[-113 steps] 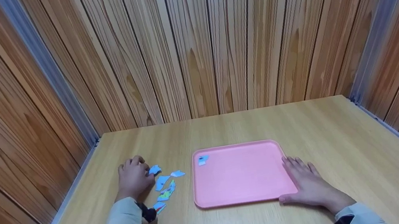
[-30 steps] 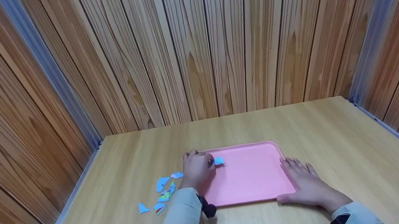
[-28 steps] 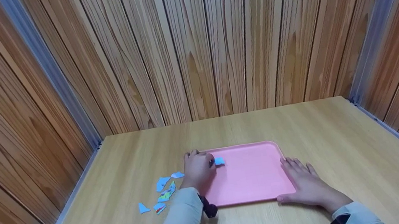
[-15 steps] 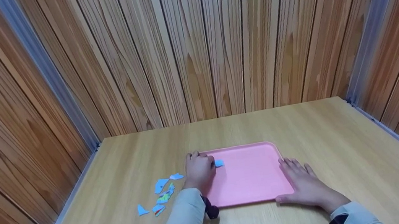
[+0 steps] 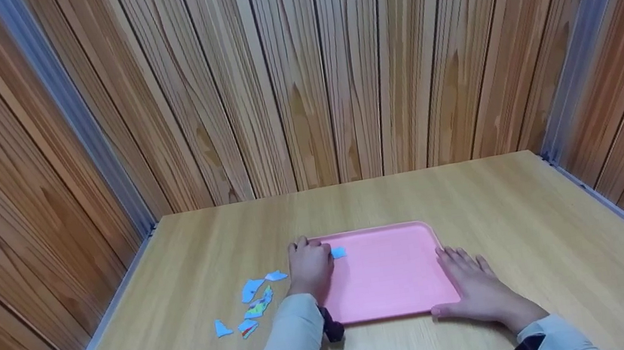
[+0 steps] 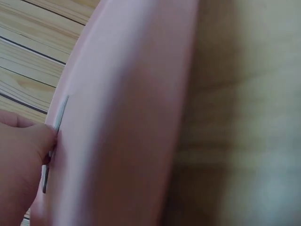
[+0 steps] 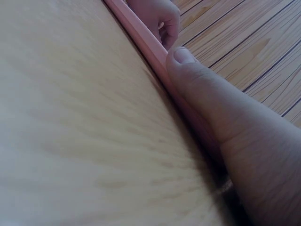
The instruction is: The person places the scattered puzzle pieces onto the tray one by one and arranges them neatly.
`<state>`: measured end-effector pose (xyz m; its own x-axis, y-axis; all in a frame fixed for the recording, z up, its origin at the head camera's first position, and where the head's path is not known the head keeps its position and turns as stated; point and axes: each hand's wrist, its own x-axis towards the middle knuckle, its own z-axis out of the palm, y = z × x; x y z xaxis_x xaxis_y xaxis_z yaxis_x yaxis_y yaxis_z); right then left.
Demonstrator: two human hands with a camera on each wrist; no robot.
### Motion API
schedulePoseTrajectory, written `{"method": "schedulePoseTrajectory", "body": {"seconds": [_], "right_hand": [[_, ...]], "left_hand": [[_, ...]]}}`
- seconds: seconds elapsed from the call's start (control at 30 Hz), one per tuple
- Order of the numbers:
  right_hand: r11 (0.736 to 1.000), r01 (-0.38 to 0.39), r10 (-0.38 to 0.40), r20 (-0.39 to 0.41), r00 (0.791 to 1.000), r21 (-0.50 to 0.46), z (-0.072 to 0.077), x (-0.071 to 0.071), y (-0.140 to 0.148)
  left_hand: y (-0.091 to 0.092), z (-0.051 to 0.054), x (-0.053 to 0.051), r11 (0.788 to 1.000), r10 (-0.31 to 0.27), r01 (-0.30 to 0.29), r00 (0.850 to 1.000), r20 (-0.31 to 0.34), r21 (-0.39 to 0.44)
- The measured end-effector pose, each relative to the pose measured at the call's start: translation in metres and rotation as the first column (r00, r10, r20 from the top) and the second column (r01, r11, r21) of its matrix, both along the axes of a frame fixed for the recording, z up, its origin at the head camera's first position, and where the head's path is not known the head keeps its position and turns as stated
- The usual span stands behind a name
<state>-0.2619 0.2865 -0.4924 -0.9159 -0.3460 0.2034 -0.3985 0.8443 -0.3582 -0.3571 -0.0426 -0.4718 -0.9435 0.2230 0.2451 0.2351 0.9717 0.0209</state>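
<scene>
My left hand [image 5: 310, 268] is over the upper left corner of the pink tray [image 5: 389, 279]. Its curled fingers pinch a light blue puzzle piece [image 5: 338, 252], partly covered by the hand. From the left wrist, that puzzle piece [image 6: 61, 113] appears edge-on and thin, lying against the tray [image 6: 127, 113] with the thumb on it. My right hand [image 5: 476, 286] rests along the tray's right edge, fingers extended and thumb by the near corner. In the right wrist view its thumb [image 7: 202, 84] touches the tray's rim [image 7: 146, 40]. Another small piece seen earlier in that corner is hidden.
Left of the tray, several puzzle pieces lie on the wooden table [image 5: 224, 241]: blue ones [image 5: 252, 290], a multicoloured one [image 5: 258, 303], a blue-and-red one [image 5: 248, 327] and a pale blue one [image 5: 222, 328]. Wood-panelled walls [image 5: 299, 80] stand around the table.
My left hand has moved from the loose pieces to the tray, bringing a blue piece. Over the last half second hand and piece have shifted slightly left. The right hand has stayed at the tray's edge.
</scene>
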Motion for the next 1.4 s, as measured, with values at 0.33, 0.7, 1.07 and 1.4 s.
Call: {"method": "schedulePoseTrajectory", "body": {"seconds": [0.33, 0.7, 1.07, 1.4], "right_hand": [[1.000, -0.001, 0.001, -0.007, 1.000, 0.017, -0.001, 0.000, 0.001], [1.000, -0.008, 0.008, -0.023, 1.000, 0.001, -0.002, -0.001, 0.000], [1.000, -0.004, 0.004, -0.013, 1.000, 0.006, 0.000, -0.001, -0.001], [1.000, -0.001, 0.001, -0.010, 1.000, 0.015, 0.001, -0.001, 0.000]], "left_hand": [[0.000, 0.002, -0.001, 0.998, 0.036, -0.039, 0.997, 0.064, 0.041], [-0.029, 0.020, 0.007, 0.974, 0.102, -0.094, 0.994, -0.031, 0.205], [-0.085, 0.031, 0.031, 0.896, 0.130, -0.134, 0.991, 0.040, 0.423], [-0.122, 0.021, 0.051, 0.881, 0.112, -0.075, 0.992, -0.053, 0.468]]}}
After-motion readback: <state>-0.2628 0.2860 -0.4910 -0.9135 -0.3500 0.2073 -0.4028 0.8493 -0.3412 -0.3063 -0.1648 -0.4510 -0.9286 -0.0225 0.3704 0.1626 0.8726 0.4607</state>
